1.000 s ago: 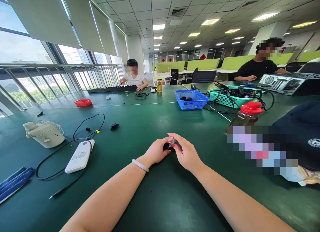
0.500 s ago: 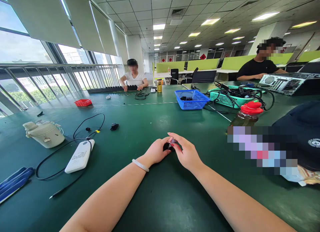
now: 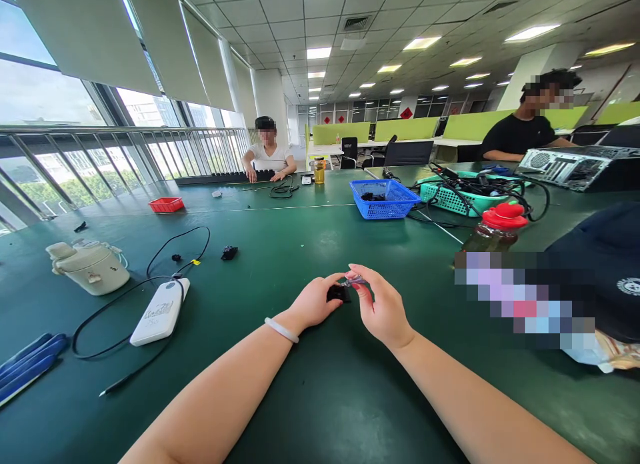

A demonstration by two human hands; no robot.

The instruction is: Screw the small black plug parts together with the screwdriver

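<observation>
At the near middle of the green tabletop, the two hands meet over a small black part, dark, matte and blocky, mostly hidden by the fingers, so its full shape cannot be told. The left hand curls around the part from the left, its fingers closed on it and holding it just above the tabletop, a pale bangle on that wrist. The right hand comes in from the right, its thumb and forefinger pressed together on a small clear piece with a pinkish tint, which sits at the top right edge of the black part. That clear piece lies roughly level, its long axis running left to right, its left end pointing toward the black part. Whether the two touch cannot be told.

To the left lie a white power bank with a black cable looped around it, and a cream kettle farther left. A blue basket stands well beyond the hands.
</observation>
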